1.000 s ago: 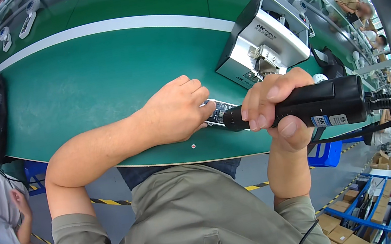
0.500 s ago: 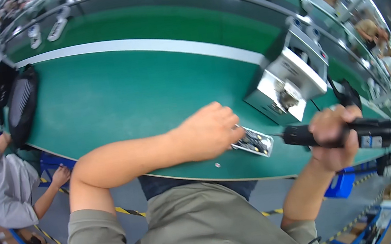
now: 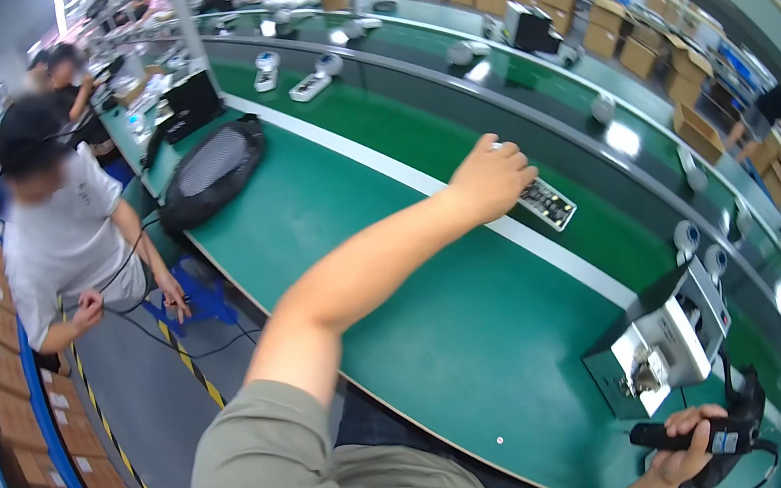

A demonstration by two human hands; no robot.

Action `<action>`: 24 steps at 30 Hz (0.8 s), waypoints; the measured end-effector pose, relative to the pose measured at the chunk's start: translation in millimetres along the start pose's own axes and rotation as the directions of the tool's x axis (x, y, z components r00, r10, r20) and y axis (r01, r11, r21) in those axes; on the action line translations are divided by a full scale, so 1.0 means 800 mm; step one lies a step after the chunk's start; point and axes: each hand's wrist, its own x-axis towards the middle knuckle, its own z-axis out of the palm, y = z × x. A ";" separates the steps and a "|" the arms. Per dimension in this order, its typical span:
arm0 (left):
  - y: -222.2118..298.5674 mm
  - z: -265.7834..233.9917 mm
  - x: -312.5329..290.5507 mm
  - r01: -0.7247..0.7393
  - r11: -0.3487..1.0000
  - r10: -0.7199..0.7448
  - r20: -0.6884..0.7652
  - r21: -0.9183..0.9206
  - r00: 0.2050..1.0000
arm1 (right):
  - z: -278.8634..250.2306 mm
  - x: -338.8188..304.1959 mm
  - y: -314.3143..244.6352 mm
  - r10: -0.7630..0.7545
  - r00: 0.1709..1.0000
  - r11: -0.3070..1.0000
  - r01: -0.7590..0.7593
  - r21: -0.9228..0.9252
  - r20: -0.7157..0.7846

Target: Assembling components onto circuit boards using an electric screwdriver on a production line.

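My left hand (image 3: 492, 178) reaches far out over the white strip, its fingers closed around one end of a long white housing with an exposed circuit board (image 3: 548, 204). That housing is over the green belt beyond the strip; whether it touches the belt I cannot tell. At the lower right my right hand (image 3: 688, 447) grips a black electric screwdriver (image 3: 654, 437), its front end pointing left. Just beyond the screwdriver stands a silver and black box-shaped machine (image 3: 663, 345) with a metal mechanism on its front. A tiny round piece (image 3: 500, 441) lies near the table's front edge.
The green tabletop (image 3: 425, 340) borders the belt along a white strip (image 3: 378, 157). Farther along the belt are white devices (image 3: 311, 85). A black mesh-backed bag (image 3: 215, 164) lies at the table's left end. Beside it a co-worker (image 3: 66, 232) holds a dark cable, near a blue stool (image 3: 192, 299).
My left hand has carried the circuit-board housing away from the tabletop, out over the belt. The screwdriver in my right hand is now apart from the housing. The view has swung left.
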 end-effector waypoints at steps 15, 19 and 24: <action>0.144 -0.139 -0.122 -0.124 0.466 0.172 -0.048 -0.876 0.984 | -0.024 0.010 0.019 -0.026 0.994 0.967 -0.001 0.255 0.102; 0.287 -0.173 -0.251 -0.046 -0.241 0.661 -0.199 -0.969 0.723 | -0.011 0.013 0.008 0.005 1.000 0.976 -0.004 0.216 -0.002; 0.361 -0.026 -0.314 0.405 -0.191 0.527 0.255 -0.894 0.811 | -0.031 0.018 0.022 0.025 0.992 0.999 -0.028 -0.024 -0.121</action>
